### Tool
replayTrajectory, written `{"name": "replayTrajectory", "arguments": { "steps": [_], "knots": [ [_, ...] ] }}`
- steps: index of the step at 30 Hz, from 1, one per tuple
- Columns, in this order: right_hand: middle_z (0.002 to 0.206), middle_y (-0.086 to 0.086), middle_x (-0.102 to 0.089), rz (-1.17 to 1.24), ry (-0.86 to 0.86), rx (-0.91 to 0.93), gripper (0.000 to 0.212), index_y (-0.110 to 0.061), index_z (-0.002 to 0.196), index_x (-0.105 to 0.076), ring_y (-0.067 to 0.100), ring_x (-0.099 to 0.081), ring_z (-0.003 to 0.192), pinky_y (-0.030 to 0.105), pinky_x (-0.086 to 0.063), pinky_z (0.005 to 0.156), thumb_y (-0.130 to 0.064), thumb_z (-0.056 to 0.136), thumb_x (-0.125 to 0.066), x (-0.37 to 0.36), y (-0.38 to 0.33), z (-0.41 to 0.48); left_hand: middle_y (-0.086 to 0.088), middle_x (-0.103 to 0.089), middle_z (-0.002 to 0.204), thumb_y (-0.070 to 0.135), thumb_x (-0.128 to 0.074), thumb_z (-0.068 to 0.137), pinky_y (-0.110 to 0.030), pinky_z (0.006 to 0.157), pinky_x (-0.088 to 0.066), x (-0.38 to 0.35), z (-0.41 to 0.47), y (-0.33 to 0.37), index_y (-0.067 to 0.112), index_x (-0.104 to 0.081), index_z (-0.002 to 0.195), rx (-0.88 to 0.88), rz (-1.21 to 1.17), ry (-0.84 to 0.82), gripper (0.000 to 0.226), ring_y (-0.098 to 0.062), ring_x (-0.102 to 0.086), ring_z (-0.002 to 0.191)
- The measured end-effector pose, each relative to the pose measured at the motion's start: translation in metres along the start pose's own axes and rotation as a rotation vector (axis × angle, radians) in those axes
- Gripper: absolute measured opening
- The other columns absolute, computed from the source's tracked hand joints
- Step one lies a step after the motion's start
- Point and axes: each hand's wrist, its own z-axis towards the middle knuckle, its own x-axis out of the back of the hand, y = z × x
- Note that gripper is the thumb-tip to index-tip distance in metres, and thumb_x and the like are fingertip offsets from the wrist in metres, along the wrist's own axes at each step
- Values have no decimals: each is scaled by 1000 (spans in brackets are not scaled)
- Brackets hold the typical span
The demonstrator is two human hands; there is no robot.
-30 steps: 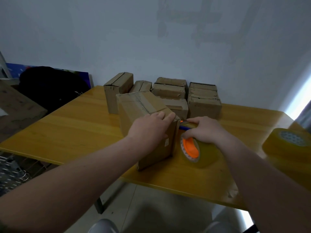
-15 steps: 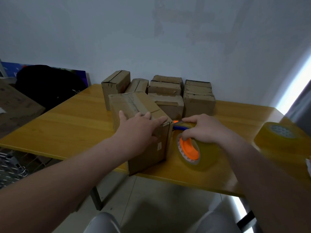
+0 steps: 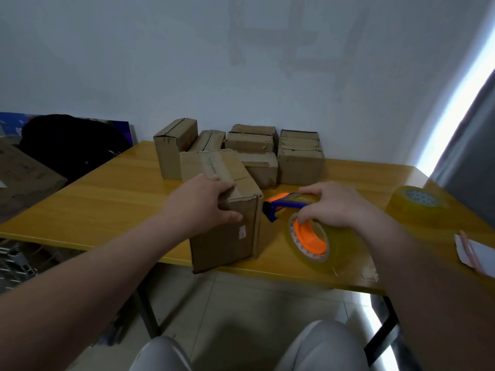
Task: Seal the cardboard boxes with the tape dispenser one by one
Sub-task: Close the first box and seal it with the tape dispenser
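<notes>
A cardboard box stands at the near edge of the yellow table, a strip of tape running along its top. My left hand grips its near top corner, fingers over the top and thumb on the front face. My right hand holds the tape dispenser, a clear tape roll on an orange core with a blue and orange cutter head. The cutter head sits just right of the box, a small gap between them.
Several more cardboard boxes stand grouped at the back of the table by the wall. A spare tape roll lies at the right, with a white card near the right edge. My knees show below the table edge.
My left hand slid from the box's top to grip its near corner. The dispenser pulled a little to the right, away from the box. The view tilted downward.
</notes>
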Motion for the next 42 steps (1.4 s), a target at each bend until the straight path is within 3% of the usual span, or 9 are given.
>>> {"name": "replayTrajectory", "arguments": {
  "steps": [5, 13, 19, 27, 29, 32, 36, 39, 42],
  "knots": [
    [140, 1, -48, 20, 296, -72, 78, -32, 142, -42, 26, -46, 123, 30, -39, 81, -45, 72, -75, 13, 15, -8, 11, -33, 150, 55, -61, 82, -38, 106, -35, -1, -4, 25, 43, -28, 145, -168, -13, -57, 72, -14, -28, 138],
    [128, 3, -56, 121, 610, -61, 75, -34, 141, -42, 26, -51, 113, 27, -37, 76, -28, 72, -73, 32, 36, -21, 9, -33, 152, 44, -72, 77, -37, 117, -19, -8, 31, 54, 38, -37, 142, -485, -188, -122, 74, -15, -20, 143],
    [128, 0, -56, 187, 669, 0, 73, -37, 136, -46, 24, -52, 114, 31, -44, 84, -27, 70, -76, 57, 48, -25, 5, -34, 152, 44, -74, 75, -38, 117, -19, -24, 71, 69, 29, -39, 143, -547, -199, -128, 78, -18, -23, 143],
    [120, -8, -56, 425, 532, 64, 76, -40, 129, -53, 18, -57, 106, 37, -56, 84, -13, 65, -82, 86, 63, -17, 7, -37, 149, 40, -72, 78, -37, 114, -20, -35, 110, 85, 26, -39, 143, -513, -140, -68, 75, -17, -28, 140],
    [117, -9, -57, 450, 503, 73, 75, -41, 127, -54, 16, -58, 104, 37, -57, 81, -11, 64, -82, 91, 65, -19, 2, -51, 139, 50, -60, 85, -39, 107, -35, -29, 114, 87, 21, -51, 136, -445, -302, -30, 60, -20, -43, 130],
    [112, -10, -58, 496, 458, 100, 73, -41, 124, -55, 15, -61, 99, 32, -58, 76, -5, 66, -81, 97, 67, -24, -3, -64, 108, 48, -41, 96, -41, 91, -47, -10, 122, 95, 15, -62, 112, -171, -806, 59, 42, -20, -59, 103],
    [113, -12, -57, 514, 414, 127, 72, -42, 123, -54, 13, -61, 98, 23, -57, 67, -4, 67, -80, 100, 69, -28, -12, -66, 102, 47, -53, 93, -35, 71, -58, 11, 128, 106, 2, -61, 111, 207, -1440, -394, 49, -24, -65, 87],
    [112, -14, -57, 508, 386, 137, 71, -43, 121, -53, 13, -61, 97, 22, -57, 67, -5, 68, -80, 99, 69, -30, -10, -67, 83, 34, -59, 92, -27, 56, -57, 13, 124, 112, 3, -64, 101, 248, -1558, -538, 33, -17, -65, 71],
    [110, -15, -58, 497, 359, 143, 69, -44, 119, -54, 13, -61, 95, 20, -57, 64, -5, 68, -81, 96, 69, -31, -2, -64, 62, 16, -59, 92, -23, 56, -58, 12, 122, 113, 7, -64, 85, 257, -1610, -559, 12, -9, -62, 57]
  ]
}}
